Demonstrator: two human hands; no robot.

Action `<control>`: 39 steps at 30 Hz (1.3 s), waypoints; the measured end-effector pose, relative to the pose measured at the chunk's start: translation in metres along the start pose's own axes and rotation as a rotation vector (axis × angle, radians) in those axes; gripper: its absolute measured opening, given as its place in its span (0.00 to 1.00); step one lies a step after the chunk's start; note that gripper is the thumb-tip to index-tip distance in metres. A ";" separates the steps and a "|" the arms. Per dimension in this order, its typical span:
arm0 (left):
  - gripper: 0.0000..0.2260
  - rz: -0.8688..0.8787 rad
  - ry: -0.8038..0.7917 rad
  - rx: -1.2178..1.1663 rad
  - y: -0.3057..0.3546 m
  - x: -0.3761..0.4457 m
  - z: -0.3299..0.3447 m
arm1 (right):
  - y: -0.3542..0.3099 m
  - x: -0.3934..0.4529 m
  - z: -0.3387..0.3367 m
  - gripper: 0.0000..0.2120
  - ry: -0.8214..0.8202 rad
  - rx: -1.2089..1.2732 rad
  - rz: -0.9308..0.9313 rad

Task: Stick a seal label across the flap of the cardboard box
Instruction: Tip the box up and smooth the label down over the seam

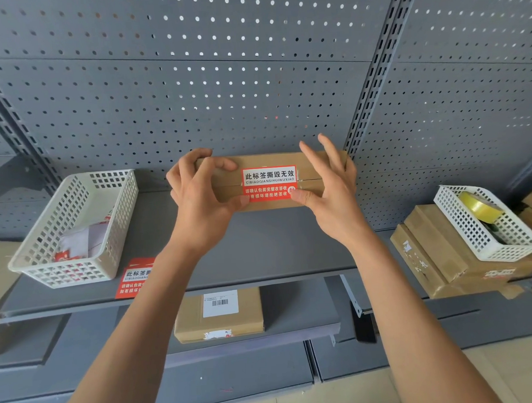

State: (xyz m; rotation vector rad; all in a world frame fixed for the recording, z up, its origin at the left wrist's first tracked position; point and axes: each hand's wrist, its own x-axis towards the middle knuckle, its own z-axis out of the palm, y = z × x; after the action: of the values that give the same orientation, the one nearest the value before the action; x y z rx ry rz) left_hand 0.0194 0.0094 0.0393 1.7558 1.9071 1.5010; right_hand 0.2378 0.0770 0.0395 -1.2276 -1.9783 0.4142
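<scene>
Left hand (195, 190) grips the matte cardboard box (271, 159); right hand (332, 184), splayed, thumbs its glossy seal label (269, 182) (lattice basket (44, 265) holds papers (77, 241)).

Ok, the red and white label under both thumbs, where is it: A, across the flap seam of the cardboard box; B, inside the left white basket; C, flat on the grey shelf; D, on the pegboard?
A: the label spans the seam on the cardboard box, with the left hand and right hand pressing its lower corners by thumb.
</scene>
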 end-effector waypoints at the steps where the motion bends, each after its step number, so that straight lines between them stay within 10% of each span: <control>1: 0.22 -0.003 -0.005 -0.009 -0.001 0.000 -0.001 | 0.001 0.000 -0.001 0.35 -0.002 0.014 -0.003; 39: 0.11 -0.061 0.048 -0.064 0.005 0.001 0.006 | -0.011 0.003 0.014 0.24 0.165 0.023 0.047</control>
State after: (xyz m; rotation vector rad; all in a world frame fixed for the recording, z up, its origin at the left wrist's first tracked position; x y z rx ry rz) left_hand 0.0266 0.0123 0.0399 1.6348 1.8944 1.5781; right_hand 0.2199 0.0752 0.0385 -1.2544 -1.8041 0.3466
